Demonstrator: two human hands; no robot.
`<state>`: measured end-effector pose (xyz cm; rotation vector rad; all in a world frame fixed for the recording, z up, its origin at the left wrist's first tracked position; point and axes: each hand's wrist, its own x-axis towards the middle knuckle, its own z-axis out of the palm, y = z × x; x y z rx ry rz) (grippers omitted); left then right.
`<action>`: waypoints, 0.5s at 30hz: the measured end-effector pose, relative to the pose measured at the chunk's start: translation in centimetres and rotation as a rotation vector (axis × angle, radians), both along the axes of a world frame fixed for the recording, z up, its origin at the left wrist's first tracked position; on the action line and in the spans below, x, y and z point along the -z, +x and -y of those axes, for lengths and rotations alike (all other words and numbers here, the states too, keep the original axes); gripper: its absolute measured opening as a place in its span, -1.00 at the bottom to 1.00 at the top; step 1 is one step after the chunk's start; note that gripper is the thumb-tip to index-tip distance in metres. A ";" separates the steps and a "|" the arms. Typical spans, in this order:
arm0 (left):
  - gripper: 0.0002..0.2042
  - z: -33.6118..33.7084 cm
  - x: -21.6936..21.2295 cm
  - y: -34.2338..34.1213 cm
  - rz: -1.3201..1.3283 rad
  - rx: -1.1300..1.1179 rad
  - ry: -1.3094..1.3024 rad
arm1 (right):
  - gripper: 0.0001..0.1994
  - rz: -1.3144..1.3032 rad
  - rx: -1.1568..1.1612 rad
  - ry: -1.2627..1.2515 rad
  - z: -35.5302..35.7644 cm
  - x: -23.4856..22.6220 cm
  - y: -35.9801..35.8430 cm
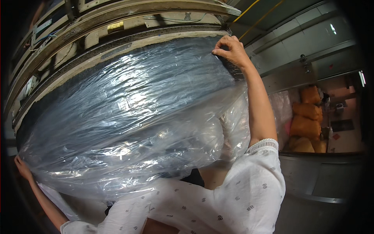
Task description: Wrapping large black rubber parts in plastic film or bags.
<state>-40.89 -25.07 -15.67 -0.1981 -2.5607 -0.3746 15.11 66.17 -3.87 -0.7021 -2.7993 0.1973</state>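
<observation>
A wide, wrinkled sheet of clear plastic film (136, 144) stretches across in front of me, its far part lying over a dark flat surface (167, 46). At the far right corner, my right hand (230, 50) pinches the film's edge between thumb and fingers, with the arm stretched out. Low on the left, my left hand (23, 167) grips the opposite edge of the film, its fingers partly hidden. Between the hands the near part of the film hangs in loose, shiny folds toward my body. Bright reflections cover much of it.
Beyond the dark surface runs a long frame (117, 17) with bars and loose wires. Two yellow lines (249, 11) hang at the upper right. Farther right, several stacked orange sacks (306, 124) stand beyond an opening, beside a tiled wall (300, 23).
</observation>
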 end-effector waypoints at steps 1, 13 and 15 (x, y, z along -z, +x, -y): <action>-0.63 -1.4 0.3 0.1 0.023 -0.023 0.002 | -0.73 -0.001 0.007 0.005 -0.8 0.3 0.1; -0.58 12.3 -5.2 4.5 0.151 0.131 0.702 | -0.79 -0.341 0.096 -0.303 2.1 4.1 -3.0; -0.55 15.2 -6.9 7.5 0.261 0.174 0.723 | -0.78 -0.337 0.079 -0.353 -1.3 5.6 -3.2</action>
